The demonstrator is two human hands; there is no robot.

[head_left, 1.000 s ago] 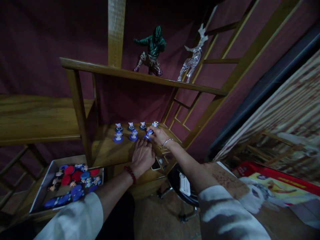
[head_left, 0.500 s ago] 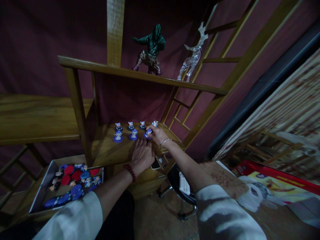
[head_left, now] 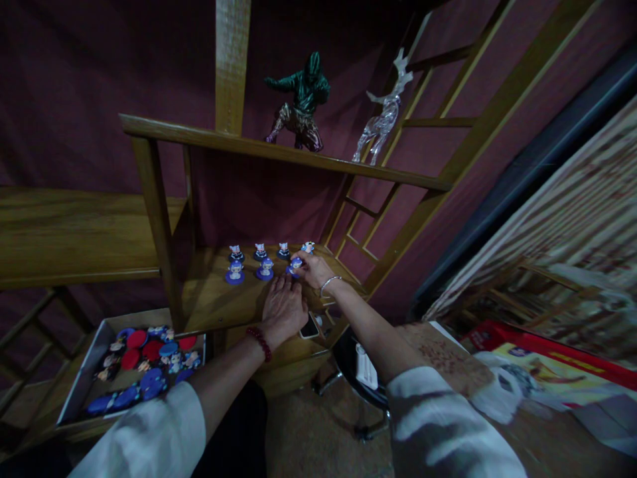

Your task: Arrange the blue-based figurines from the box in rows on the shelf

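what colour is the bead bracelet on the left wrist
The bracelet is dark red, clearest in the head view.

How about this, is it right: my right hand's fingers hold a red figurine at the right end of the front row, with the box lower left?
The colour is wrong: the head view shows a purple figurine, not red. Your right hand does hold it, and the box is lower left.

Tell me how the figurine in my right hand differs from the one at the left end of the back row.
The purple figurine is in the grip of your right hand, its side partly covered by fingers; the black-based figurine stands free. The purple figurine has a purple base, the black-based figurine a dark one. Both are small and at the same wooden shelf.
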